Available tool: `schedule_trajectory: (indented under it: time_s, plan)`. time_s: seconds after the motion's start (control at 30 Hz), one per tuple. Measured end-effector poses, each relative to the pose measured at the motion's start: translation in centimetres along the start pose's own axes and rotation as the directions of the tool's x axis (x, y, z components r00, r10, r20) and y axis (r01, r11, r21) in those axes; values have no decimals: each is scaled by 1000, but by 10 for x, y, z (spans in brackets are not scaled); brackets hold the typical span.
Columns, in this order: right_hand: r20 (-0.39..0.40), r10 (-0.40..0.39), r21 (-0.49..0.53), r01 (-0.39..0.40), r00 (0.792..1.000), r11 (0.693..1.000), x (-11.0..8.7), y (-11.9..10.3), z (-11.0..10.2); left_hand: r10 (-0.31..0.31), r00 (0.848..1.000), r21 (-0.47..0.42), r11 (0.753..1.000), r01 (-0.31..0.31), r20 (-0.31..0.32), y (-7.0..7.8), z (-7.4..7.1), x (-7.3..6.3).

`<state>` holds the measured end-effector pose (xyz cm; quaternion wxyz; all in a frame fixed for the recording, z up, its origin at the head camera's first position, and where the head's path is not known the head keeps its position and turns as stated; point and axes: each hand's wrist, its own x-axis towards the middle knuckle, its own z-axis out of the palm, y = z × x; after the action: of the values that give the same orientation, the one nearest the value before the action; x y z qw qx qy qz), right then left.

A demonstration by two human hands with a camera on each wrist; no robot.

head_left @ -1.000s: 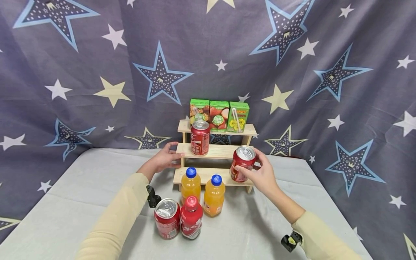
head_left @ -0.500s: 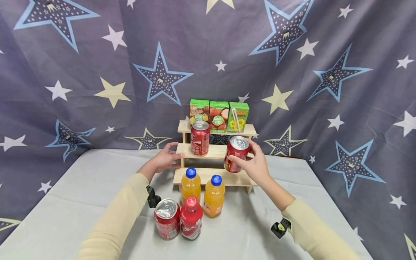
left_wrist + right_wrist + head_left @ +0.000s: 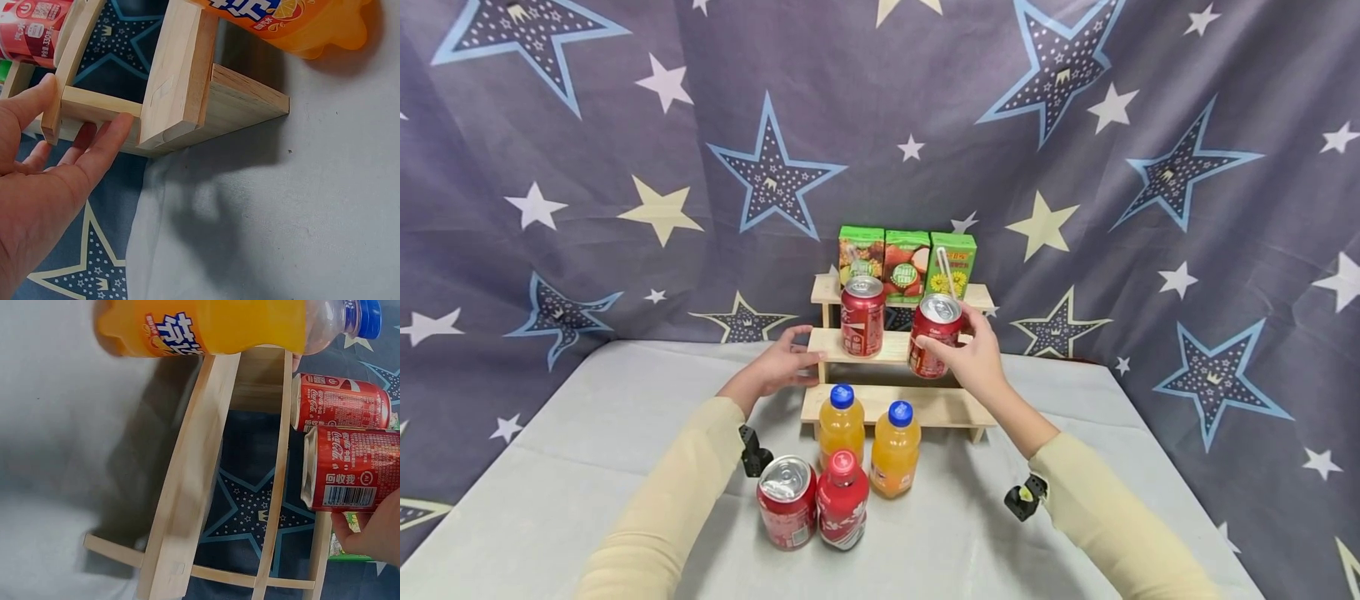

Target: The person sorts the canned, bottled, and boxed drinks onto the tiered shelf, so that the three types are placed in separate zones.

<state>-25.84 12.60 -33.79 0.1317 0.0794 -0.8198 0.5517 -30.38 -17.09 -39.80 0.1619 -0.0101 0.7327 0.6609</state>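
Note:
My right hand grips a red Coca-Cola can, held upright in front of the middle step of a wooden three-step shelf. In the right wrist view the held can overlaps a second red can. That second can stands on the middle step, towards its left end. My left hand holds the shelf's left end. The left wrist view shows its fingers spread around the end of the middle board and the side support.
Green juice boxes line the top step. Before the shelf stand two orange soda bottles with blue caps, a red bottle and another red can. A star-patterned cloth hangs behind the table.
My right hand has lifted the can from near the bottom step, moving it up and left towards the middle step. My left hand stays at the shelf's end.

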Motion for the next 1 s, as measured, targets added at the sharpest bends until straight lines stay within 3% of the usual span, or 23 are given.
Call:
schedule_trajectory:
  time_s: [1.0]
  plan:
    - [-49,22,90,-17,999,996,29,5,39,-21,1000,11,1000,21,-7,3,1,0]
